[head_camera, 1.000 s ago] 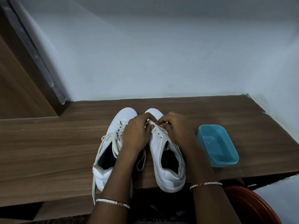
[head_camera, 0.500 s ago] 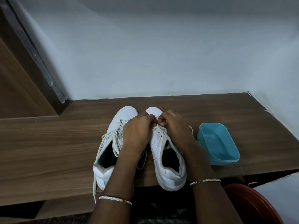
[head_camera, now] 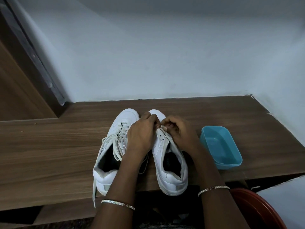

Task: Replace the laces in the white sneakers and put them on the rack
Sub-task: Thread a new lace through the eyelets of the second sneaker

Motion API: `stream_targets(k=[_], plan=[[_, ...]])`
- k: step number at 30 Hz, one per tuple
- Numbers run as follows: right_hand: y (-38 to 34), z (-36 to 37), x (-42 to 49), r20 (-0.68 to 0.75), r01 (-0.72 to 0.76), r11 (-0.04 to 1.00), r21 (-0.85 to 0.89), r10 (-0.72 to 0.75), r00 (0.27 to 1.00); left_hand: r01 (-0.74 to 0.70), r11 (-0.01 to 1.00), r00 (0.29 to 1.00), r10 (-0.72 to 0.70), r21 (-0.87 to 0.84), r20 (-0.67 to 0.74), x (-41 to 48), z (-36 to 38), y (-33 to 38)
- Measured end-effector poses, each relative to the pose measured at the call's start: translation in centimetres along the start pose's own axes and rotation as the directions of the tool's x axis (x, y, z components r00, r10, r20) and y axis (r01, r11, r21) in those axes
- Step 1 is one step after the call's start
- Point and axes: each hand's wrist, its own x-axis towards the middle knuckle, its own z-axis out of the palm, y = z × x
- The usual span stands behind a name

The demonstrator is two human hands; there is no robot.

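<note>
Right sneaker (head_camera: 159, 151) on tabletop (head_camera: 49, 146), heel at near edge; left sneaker (head_camera: 125, 118) just beside, 9 o'clock. Left hand (head_camera: 142, 136), right hand (head_camera: 179, 131): fingers curled, pinching lace (head_camera: 145, 164) at toe eyelets. Risk: hard tug drags sneaker off edge or into blue tub (head_camera: 234, 156), 3 o'clock.

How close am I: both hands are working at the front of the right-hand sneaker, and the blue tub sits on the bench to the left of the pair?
The head view shows the blue tub on the bench beside the right-hand sneaker, on the right, not the left. The rest holds: left hand and right hand both work at that sneaker's front.
</note>
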Motion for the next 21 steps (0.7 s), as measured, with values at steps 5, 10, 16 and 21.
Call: stream_targets(k=[5,10,16,21], plan=[[0.1,0.2,0.4,0.001,0.001,0.999,-0.041,-0.001,1.0,0.045,0.994,0.999,-0.045,-0.103,0.003,0.0,-0.3,-0.3],[-0.4,0.5,0.4,-0.032,-0.034,0.999,-0.019,0.033,0.999,0.073,0.973,0.997,-0.068,-0.22,0.034,0.2,0.2,-1.2],[0.2,-0.8,0.1,0.029,-0.159,0.987,-0.004,0.159,0.987,0.032,0.952,0.999,-0.026,-0.306,0.026,0.3,0.2,-1.6],[0.5,-1.0,-0.2,0.056,-0.204,0.979,0.005,0.204,0.977,0.011,0.971,0.999,-0.003,-0.239,0.032,0.2,0.2,-1.2]])
